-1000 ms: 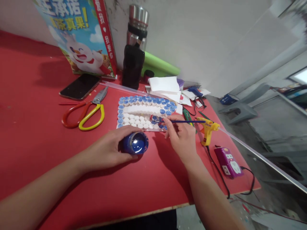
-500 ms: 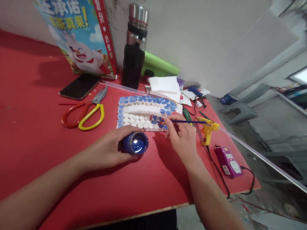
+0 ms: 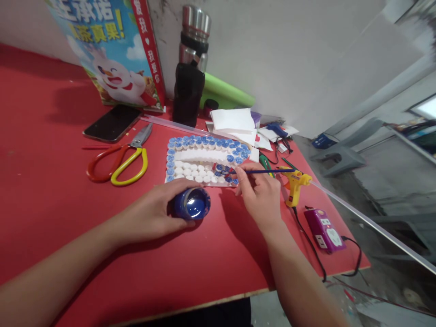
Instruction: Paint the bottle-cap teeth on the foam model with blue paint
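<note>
My left hand (image 3: 161, 209) wraps round a small jar of blue paint (image 3: 193, 204), tilted with its mouth toward me. In my right hand (image 3: 259, 193) a thin paintbrush (image 3: 269, 171) is pinched, its handle pointing right. The bristle end is over the lower right part of a white board (image 3: 204, 156), which bears rows of small round pieces. Pieces along its top, left and right are blue; those at the lower middle (image 3: 195, 173) are white. Whether the bristles touch a piece is too small to tell.
Red-and-yellow-handled scissors (image 3: 119, 159) and a phone (image 3: 112, 123) lie at left. Behind stand a printed bag (image 3: 119, 59), a steel bottle (image 3: 193, 50) and white papers (image 3: 235, 121). A yellow glue gun (image 3: 294, 184) and a purple power box (image 3: 325, 230) with cords are at right.
My right hand and the brush have shifted very slightly to the right over the board. My left hand keeps the jar in place.
</note>
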`<state>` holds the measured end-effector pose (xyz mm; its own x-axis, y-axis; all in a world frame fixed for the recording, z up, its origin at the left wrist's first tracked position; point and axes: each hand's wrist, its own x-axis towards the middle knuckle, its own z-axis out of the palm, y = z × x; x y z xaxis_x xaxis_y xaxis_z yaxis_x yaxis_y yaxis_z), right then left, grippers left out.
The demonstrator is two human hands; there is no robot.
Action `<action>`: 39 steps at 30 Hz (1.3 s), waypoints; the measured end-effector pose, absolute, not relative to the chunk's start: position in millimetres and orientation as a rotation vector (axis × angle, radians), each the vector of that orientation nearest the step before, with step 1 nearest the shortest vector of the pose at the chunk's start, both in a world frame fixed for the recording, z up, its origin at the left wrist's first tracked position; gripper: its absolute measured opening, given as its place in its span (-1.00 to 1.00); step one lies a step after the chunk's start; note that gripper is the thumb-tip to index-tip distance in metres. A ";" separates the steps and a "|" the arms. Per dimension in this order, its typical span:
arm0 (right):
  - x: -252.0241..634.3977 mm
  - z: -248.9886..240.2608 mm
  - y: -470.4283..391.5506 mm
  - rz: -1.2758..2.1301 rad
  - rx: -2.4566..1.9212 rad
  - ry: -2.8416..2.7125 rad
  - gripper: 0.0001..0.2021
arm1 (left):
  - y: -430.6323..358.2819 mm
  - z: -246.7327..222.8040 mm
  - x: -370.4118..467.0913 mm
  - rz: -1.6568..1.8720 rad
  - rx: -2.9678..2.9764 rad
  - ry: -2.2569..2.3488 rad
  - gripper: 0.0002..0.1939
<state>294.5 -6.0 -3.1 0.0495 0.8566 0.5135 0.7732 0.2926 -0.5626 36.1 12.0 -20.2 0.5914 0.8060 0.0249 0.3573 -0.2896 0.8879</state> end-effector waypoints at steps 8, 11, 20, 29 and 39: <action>293.2 -0.6 -8.0 0.102 -1.508 -1.704 -0.77 | 12.0 -20.7 35.5 0.598 1.889 0.943 -0.46; 293.4 -0.2 -8.6 0.104 -1.499 -1.701 -0.78 | 11.6 -20.2 36.0 0.594 1.880 0.946 -0.46; 290.1 -2.1 -7.2 0.115 -1.468 -1.664 -0.78 | 11.7 -20.1 35.9 0.605 1.885 0.939 -0.48; 291.0 -4.0 -7.4 0.164 -1.478 -1.675 -0.77 | 11.3 -20.6 35.6 0.619 1.895 0.925 -0.48; 290.7 -7.2 -6.8 0.169 -1.427 -1.696 -0.78 | 11.4 -20.0 35.9 0.612 1.898 0.941 -0.48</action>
